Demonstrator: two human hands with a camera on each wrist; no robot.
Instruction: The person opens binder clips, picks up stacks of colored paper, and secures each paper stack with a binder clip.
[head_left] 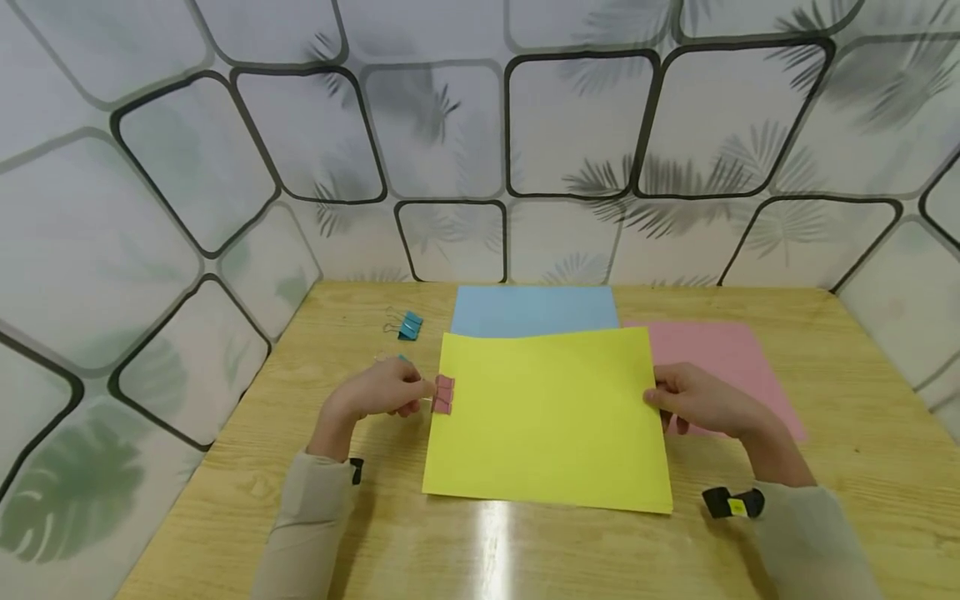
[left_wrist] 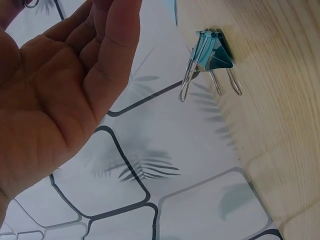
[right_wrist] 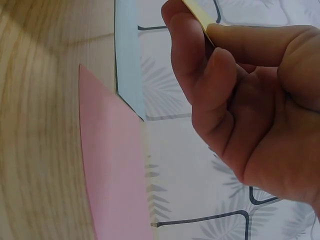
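Yellow paper (head_left: 547, 417) is held up above the table between both hands, its front edge slightly lifted. A pink binder clip (head_left: 443, 394) sits on the paper's left edge, and the left hand (head_left: 381, 389) pinches its wire handle between thumb and finger. With thumb and fingers, the right hand (head_left: 701, 400) pinches the paper's right edge; the right wrist view shows a thin strip of that yellow edge (right_wrist: 197, 14) between thumb and forefinger. Whether the paper is several sheets cannot be told.
A teal binder clip (head_left: 408, 325) lies on the wooden table (head_left: 420, 550) at the back left; another is mostly hidden behind the left hand. Blue paper (head_left: 534, 310) lies behind the yellow, pink paper (head_left: 716, 358) to the right. A patterned covering (head_left: 450, 125) encloses the table's back and sides.
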